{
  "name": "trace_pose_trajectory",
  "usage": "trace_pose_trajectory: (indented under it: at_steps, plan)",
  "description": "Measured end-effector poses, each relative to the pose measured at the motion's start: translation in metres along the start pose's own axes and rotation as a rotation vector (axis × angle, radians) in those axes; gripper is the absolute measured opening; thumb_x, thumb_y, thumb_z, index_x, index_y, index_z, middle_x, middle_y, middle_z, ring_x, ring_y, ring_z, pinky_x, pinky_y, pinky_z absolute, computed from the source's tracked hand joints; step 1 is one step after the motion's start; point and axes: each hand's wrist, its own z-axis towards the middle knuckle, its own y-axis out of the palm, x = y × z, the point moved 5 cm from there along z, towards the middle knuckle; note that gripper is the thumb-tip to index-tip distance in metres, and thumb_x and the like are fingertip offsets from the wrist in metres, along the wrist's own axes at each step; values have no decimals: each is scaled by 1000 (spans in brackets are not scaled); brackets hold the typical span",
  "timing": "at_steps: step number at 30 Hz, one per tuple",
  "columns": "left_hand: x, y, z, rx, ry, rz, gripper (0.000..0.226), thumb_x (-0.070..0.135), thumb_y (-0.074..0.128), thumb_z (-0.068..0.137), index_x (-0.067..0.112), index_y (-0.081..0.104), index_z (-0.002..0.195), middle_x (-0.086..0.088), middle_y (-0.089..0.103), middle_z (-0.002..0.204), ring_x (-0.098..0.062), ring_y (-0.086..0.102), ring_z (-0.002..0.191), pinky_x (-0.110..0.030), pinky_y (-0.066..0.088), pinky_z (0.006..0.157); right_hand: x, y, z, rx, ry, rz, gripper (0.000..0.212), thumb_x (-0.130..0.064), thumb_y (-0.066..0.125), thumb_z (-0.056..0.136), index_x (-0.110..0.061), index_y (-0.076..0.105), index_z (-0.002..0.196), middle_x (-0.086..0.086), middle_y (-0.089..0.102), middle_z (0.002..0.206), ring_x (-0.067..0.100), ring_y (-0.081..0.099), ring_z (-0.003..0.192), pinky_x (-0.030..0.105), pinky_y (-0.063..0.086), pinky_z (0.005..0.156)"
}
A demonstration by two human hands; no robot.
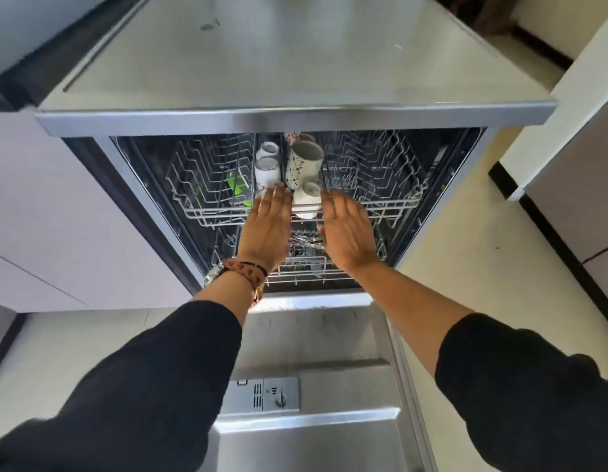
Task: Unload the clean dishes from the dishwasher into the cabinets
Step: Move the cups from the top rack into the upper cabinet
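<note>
I am standing at the open dishwasher under the desk. The clean dishes are sitting in its top rack.

On the left of the rack, something green is lying in the wires. I cannot tell what it is.

My left hand is reaching to the front of the rack. Its fingers are straight and pressed together, holding nothing. The tips are right by two white cups, but I cannot tell if they are touching.

Next to those, a tall spotted cup is leaning in the middle. A small white cup is lying in front of it, between my two hands.

My right hand is reaching in the same way. Its fingers are flat and close together, holding nothing too. To the right of it I am seeing only bare wires.

Lower down, some spoons or forks are lying in the bottom rack.

I am thinking the cups are light, hard and smooth. They may be wet and slippery, and they would break if dropped. I am thinking it is best to wrap my fingers round the side of one cup, not pinch its thin rim, and lift it straight up out of the wires.
</note>
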Motion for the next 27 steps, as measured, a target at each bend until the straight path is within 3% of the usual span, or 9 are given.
trace_pose_trajectory:
  at_steps: [3, 6, 14, 17, 21, 24, 27]
  plan:
    - [-10, 1, 16, -169, -35, 21, 74, 16, 41, 94, 3, -8, 148, -14, -8, 158, -28, -7, 147, -41, -1, 120, 10, 1, 17, -152, -5, 20, 64, -23, 51, 94, -7, 19, 148, 15, 26, 152, 31, 20, 143, 50, 17, 117]
    - [-13, 9, 26, -293, -47, 23, 76, 18, 45, 94, 6, -6, 149, -10, -7, 159, -25, -7, 147, -41, -1, 121, 15, 7, 28, -280, 23, 41, 62, -25, 44, 97, -13, 14, 149, 11, 15, 157, 29, 10, 146, 51, 13, 118]
    - [-21, 28, 38, -375, -79, -27, 80, 20, 49, 92, 8, -5, 150, -8, -3, 159, -24, -3, 148, -42, 3, 120, 18, 31, 43, -502, 1, 23, 60, -30, 39, 99, -23, 8, 150, 5, 8, 159, 28, 9, 147, 53, 11, 117]
    - [-23, 34, 42, -401, -96, -61, 80, 20, 52, 90, 8, 0, 150, -10, 6, 159, -25, 4, 147, -44, 7, 120, 20, 34, 47, -506, 2, 32, 53, -30, 39, 99, -21, 21, 148, 8, 28, 153, 29, 25, 142, 54, 17, 116]
    - [-18, 31, 41, -295, -115, -114, 55, 9, 54, 89, 5, 31, 139, -16, 44, 138, -32, 44, 127, -44, 39, 105, 21, 27, 49, -438, -14, 66, 30, -26, 36, 100, -16, 48, 126, 9, 59, 118, 26, 53, 112, 47, 39, 101]
    - [-13, 19, 32, -202, -67, -56, 37, 0, 41, 93, 2, 41, 130, -17, 53, 123, -32, 56, 111, -39, 49, 89, 18, 19, 37, -387, -79, 56, 29, -27, 35, 101, -12, 53, 118, 8, 62, 99, 24, 59, 96, 45, 46, 90]
    - [-8, 16, 15, -147, -6, 17, 32, -1, 42, 93, 3, 47, 125, -14, 59, 113, -27, 62, 99, -33, 53, 81, 14, 11, 17, -261, -218, 5, 28, -17, 39, 100, -7, 56, 120, 9, 66, 98, 24, 66, 85, 39, 56, 78]
